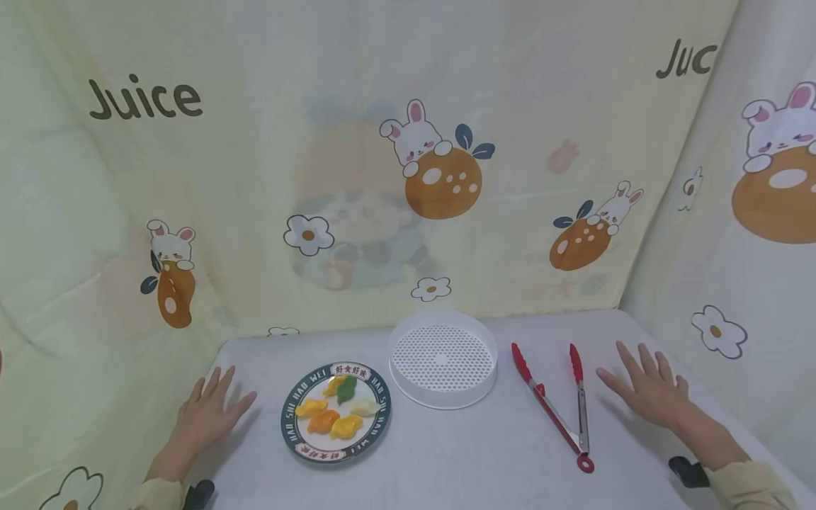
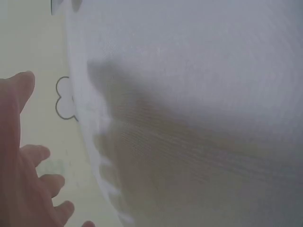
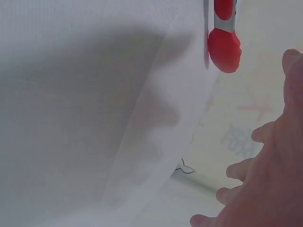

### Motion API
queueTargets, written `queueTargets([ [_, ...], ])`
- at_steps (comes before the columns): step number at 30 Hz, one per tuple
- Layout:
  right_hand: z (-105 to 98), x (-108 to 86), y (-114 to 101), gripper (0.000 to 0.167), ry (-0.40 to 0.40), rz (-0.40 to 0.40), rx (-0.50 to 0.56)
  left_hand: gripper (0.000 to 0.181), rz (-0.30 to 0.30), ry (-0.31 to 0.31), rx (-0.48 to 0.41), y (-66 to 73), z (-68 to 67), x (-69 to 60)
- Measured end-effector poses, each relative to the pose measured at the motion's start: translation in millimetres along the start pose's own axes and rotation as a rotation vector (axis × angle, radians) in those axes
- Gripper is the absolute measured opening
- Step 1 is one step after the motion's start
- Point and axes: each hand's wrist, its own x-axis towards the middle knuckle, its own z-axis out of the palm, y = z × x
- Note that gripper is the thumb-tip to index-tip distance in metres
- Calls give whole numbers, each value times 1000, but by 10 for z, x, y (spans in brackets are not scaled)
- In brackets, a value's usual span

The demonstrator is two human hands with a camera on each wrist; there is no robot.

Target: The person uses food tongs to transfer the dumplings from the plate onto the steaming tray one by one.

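Note:
My left hand (image 1: 207, 414) is at the left of the table, fingers spread, holding nothing. To its right lies a round plate (image 1: 295, 448) with a dark lettered rim. On the plate are several yellow and orange dumpling-like pieces (image 1: 324, 421), a pale one (image 1: 364, 407) and a green leaf-like piece (image 1: 346, 389). A white round perforated steamer tray (image 1: 443, 398) sits behind and right of the plate. Red-tipped tongs (image 1: 556, 418) lie spread apart, their tips pointing away. Right of them my right hand (image 1: 656, 397) has its fingers spread, apart from the tongs. One red tong tip (image 3: 225, 51) shows in the right wrist view.
A white cloth (image 1: 459, 460) covers the table. Printed curtains (image 1: 350, 163) with rabbits and flowers rise along the back and both sides. Dark wrist straps show at both forearms.

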Motion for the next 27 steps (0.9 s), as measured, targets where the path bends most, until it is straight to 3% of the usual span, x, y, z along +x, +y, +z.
queueTargets([
  [3,1,3,-35,97,-4,-3,10,100,-2,-2,10,19,-19,0],
  [7,21,-16,-114,97,-12,-14,9,91,44,20,59,73,-18,-24],
  [10,57,-53,-225,96,-6,-30,-26,77,85,51,64,161,15,-58],
  [13,101,-103,-399,98,-17,-19,-51,58,81,54,35,292,61,-66],
  [19,248,-197,-778,110,-159,91,19,34,18,-68,-116,551,162,-23],
  [23,376,-279,-923,118,-163,131,26,29,-2,-145,-180,662,229,-27],
  [27,489,-310,-932,130,-156,171,49,27,-7,-176,-182,725,274,-26],
])
